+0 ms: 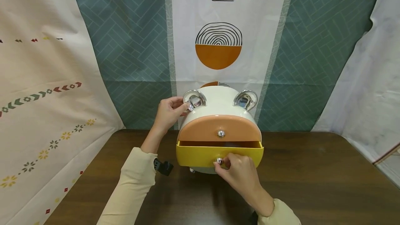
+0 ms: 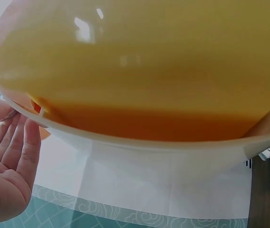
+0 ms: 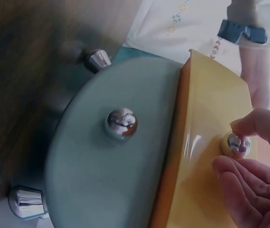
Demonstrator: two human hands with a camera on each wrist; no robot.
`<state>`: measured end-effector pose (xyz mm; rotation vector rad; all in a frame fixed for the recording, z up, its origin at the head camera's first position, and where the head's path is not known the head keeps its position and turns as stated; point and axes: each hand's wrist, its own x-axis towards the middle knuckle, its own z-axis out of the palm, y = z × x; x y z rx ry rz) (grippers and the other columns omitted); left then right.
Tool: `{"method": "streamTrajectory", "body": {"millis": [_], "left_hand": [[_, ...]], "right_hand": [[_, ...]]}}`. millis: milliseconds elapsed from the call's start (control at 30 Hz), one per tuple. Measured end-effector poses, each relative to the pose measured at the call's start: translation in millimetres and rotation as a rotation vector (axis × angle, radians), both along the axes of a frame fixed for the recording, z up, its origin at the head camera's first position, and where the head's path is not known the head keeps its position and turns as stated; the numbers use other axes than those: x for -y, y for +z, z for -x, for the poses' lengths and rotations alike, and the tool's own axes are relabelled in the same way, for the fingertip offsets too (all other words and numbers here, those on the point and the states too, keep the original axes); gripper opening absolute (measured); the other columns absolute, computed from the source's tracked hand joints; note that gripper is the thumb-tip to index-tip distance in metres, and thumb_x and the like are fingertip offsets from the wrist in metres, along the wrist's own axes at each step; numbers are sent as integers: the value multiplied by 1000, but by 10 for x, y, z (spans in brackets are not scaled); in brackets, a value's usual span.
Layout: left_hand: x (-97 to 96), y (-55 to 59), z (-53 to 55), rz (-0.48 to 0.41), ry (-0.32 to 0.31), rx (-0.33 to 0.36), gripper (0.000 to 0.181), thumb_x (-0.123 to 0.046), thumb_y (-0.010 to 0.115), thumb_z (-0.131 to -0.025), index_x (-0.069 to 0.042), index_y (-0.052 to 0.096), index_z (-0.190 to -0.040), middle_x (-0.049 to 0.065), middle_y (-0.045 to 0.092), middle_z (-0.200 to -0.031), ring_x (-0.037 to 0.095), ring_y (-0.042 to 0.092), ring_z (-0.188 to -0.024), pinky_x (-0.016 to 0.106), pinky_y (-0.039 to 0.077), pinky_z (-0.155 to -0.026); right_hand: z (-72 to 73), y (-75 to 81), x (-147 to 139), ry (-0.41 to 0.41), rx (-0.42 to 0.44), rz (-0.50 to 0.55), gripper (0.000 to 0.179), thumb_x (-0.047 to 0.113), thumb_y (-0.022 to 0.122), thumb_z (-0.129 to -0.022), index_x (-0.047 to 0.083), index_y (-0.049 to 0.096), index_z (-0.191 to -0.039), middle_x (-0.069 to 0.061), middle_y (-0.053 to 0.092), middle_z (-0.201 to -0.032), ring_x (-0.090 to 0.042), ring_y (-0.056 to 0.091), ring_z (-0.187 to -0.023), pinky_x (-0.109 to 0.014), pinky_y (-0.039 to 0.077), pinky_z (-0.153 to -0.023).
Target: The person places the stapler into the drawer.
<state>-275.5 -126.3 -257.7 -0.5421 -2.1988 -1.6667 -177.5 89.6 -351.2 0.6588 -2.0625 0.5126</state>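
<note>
A round white drawer chest (image 1: 220,103) with two silver ear-shaped pieces stands on the table. Its middle yellow drawer (image 1: 197,156) is pulled partly out, below a closed peach drawer (image 1: 200,131). My left hand (image 1: 167,115) pinches the left silver ear (image 1: 194,99) between thumb and fingers. At the yellow drawer's front, my right hand (image 1: 240,173) holds the round silver knob (image 3: 236,144) with thumb and fingertips. Lower down, the grey-green drawer (image 3: 111,166) with its own silver knob (image 3: 121,124) is closed.
The dark wooden table (image 1: 312,176) extends to both sides of the chest. Silver feet (image 3: 28,203) support it from below. Behind hangs a green and white patterned cloth (image 1: 134,44), and pale cloths flank the table.
</note>
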Motion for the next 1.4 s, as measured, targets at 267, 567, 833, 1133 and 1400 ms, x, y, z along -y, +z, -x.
{"method": "streamTrajectory", "body": {"millis": [267, 567, 833, 1133, 1400], "left_hand": [[-3, -12, 1, -11, 4, -1, 26, -7, 61, -85, 9, 62, -106, 24, 65, -96, 23, 66, -79, 27, 56, -64], [1, -15, 20, -10, 9, -6, 25, -7, 61, -85, 9, 62, -105, 25, 65, -95, 22, 66, -78, 27, 56, -64], [5, -18, 22, -6, 13, -17, 23, -4, 61, -85, 10, 63, -103, 26, 65, -94, 20, 65, -77, 27, 56, -65], [13, -6, 18, 16, 19, -24, 22, -6, 61, -85, 9, 64, -101, 24, 65, -91, 23, 65, -80, 27, 56, -66], [1, -6, 10, -9, 20, 10, 25, -8, 62, -85, 9, 63, -104, 24, 65, -95, 19, 65, -77, 27, 56, -66]], "right_hand": [[158, -18, -2, -13, 1, 4, 34, 16, 76, -59, 14, 44, -50, 11, 38, -47, 2, 27, -42, -10, 23, -38], [211, -16, 0, 9, 13, 25, 36, 16, 76, -61, 15, 42, -49, 13, 35, -47, 2, 25, -44, -10, 20, -39], [233, -30, 5, 12, 24, 35, 35, 17, 76, -61, 15, 43, -49, 13, 35, -47, 2, 26, -44, -10, 20, -39], [226, -14, 28, -10, 60, 50, 34, 15, 77, -61, 15, 45, -48, 13, 38, -46, 2, 28, -43, -11, 22, -39], [202, 25, -87, 115, 271, 100, 22, 19, 83, -62, 10, 64, -61, 7, 60, -56, 0, 51, -49, -12, 43, -45]]}}
